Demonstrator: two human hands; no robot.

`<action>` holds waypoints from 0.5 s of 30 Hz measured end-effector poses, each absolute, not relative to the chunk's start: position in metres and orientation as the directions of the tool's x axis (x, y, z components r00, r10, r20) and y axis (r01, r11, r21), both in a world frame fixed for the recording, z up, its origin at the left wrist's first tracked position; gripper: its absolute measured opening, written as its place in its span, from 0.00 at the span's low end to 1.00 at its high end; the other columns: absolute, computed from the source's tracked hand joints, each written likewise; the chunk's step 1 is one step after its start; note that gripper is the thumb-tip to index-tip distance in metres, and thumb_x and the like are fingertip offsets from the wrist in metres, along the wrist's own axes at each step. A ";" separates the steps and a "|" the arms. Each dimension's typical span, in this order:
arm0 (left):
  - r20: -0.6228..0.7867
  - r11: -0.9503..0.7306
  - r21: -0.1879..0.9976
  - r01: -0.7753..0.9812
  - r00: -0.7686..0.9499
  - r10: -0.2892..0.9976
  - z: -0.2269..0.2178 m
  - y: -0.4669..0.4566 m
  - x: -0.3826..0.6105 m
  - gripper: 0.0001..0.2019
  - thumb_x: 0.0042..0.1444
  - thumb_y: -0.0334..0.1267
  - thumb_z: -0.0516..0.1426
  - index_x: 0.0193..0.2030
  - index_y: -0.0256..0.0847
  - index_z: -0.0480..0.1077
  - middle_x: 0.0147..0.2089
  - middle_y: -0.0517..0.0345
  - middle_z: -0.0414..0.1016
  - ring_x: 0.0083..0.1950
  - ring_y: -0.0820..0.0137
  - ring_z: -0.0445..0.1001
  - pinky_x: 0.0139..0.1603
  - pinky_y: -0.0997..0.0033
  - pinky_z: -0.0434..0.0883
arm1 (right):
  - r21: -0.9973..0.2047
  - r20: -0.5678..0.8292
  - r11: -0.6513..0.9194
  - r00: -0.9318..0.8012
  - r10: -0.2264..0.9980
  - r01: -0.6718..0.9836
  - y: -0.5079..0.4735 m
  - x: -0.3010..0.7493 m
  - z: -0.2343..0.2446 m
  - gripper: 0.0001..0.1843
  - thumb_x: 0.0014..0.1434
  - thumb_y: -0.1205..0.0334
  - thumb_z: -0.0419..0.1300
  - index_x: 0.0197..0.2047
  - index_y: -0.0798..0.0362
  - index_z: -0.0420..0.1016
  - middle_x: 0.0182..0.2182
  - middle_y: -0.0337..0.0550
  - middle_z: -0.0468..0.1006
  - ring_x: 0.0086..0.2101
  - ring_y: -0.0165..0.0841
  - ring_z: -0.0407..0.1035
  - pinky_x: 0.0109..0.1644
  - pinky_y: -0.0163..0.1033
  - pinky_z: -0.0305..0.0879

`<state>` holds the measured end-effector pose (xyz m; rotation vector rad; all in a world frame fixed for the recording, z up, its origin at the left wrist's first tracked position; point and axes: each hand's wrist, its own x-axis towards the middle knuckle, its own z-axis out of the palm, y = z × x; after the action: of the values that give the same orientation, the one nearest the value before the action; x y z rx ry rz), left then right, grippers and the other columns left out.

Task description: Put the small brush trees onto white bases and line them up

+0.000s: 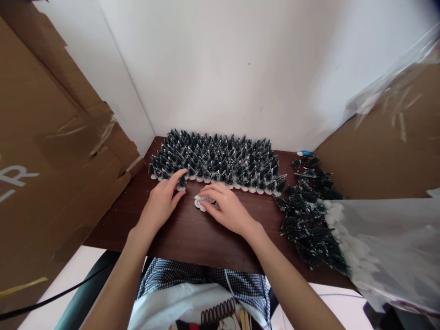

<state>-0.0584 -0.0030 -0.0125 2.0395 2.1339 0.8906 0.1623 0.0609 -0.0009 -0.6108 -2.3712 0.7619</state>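
Observation:
My left hand (pixel 161 202) pinches a miniature snow-dusted pine tree (pixel 181 183) between thumb and forefinger. The tree is upright with its white base down, near the front row of a dense block of similar trees (pixel 220 158). Over the middle of the table, my right hand (pixel 225 205) curls around a small bunch of miniature trees lying on their sides. Their round white bases (pixel 199 203) point left, while the fingers hide most of their green parts.
On the brown table (pixel 192 238), a loose heap of miniature trees (pixel 305 215) lies at right beside a translucent plastic bag (pixel 388 238). Cardboard boxes stand at left (pixel 62 137) and right (pixel 381 142). A blue-and-white object (pixel 304 153) rests near the white wall (pixel 240 68).

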 end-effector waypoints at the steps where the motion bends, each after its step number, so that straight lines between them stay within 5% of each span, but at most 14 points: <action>1: 0.338 -0.032 0.423 0.906 -0.125 0.933 -0.013 -0.003 -0.058 0.27 0.64 0.40 0.54 0.70 0.50 0.61 0.37 0.57 0.72 0.39 0.63 0.74 0.46 0.64 0.72 | -0.631 0.371 0.736 -0.738 0.563 0.244 0.061 0.162 -0.001 0.09 0.68 0.65 0.58 0.48 0.52 0.78 0.49 0.47 0.80 0.51 0.40 0.70 0.58 0.48 0.67; 6: 0.321 0.003 0.393 0.920 -0.140 0.937 -0.012 -0.004 -0.054 0.26 0.64 0.39 0.54 0.69 0.49 0.61 0.40 0.55 0.74 0.42 0.61 0.73 0.46 0.64 0.70 | -0.619 0.365 0.747 -0.754 0.546 0.241 0.061 0.162 -0.001 0.08 0.68 0.65 0.58 0.47 0.53 0.79 0.49 0.47 0.80 0.50 0.39 0.70 0.58 0.48 0.66; 11: 0.331 -0.016 0.449 0.894 -0.150 0.932 -0.010 -0.007 -0.055 0.26 0.64 0.41 0.55 0.68 0.47 0.61 0.54 0.52 0.76 0.41 0.64 0.73 0.47 0.64 0.70 | -0.615 0.365 0.751 -0.757 0.542 0.241 0.062 0.162 -0.003 0.08 0.68 0.66 0.58 0.47 0.51 0.79 0.49 0.47 0.79 0.51 0.39 0.70 0.59 0.48 0.66; 15: 0.382 -0.003 0.457 0.890 -0.193 0.904 -0.004 -0.010 -0.055 0.24 0.64 0.45 0.56 0.65 0.45 0.64 0.54 0.51 0.75 0.43 0.64 0.74 0.45 0.65 0.70 | -0.611 0.370 0.756 -0.759 0.536 0.236 0.062 0.162 -0.003 0.09 0.68 0.66 0.58 0.47 0.51 0.79 0.49 0.47 0.79 0.50 0.39 0.71 0.59 0.48 0.66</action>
<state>-0.0547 -0.0100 -0.0045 1.9809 2.2018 0.9773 0.1620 0.0619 -0.0031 -0.5791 -2.4134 0.7413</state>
